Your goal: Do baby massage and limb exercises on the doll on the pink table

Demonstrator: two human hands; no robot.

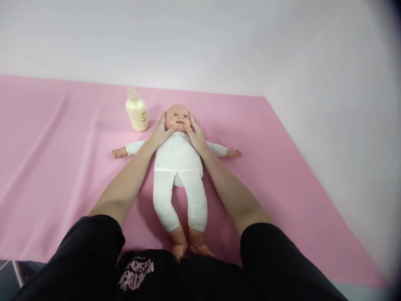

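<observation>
Your left hand (pixel 160 133) lies open against one side of the doll's (pixel 178 161) head, just above the middle of the frame, fingers running up the cheek and the thumb under the chin. Your right hand (pixel 196 136) mirrors it on the other side, also open and flat, grasping nothing, only pressing lightly on the face. The doll lies on its back in the centre of the frame, arms spread, legs pointing down toward you, on a pink mat (pixel 62 167).

To do this stroke well, I would keep both palms soft, the pressure even on the two sides, and the thumbs clear of the mouth and eyes. Keep the head centred rather than tipped to one side.

A cream bottle (pixel 137 112) stands upright just upper left of the head, near your left fingertips but apart from them.

Your fingertips behind the head are hidden, so I cannot tell how far they wrap round. The doll's feet are partly covered by your dark clothing at the bottom edge. The bottle's label is too small to read.
</observation>
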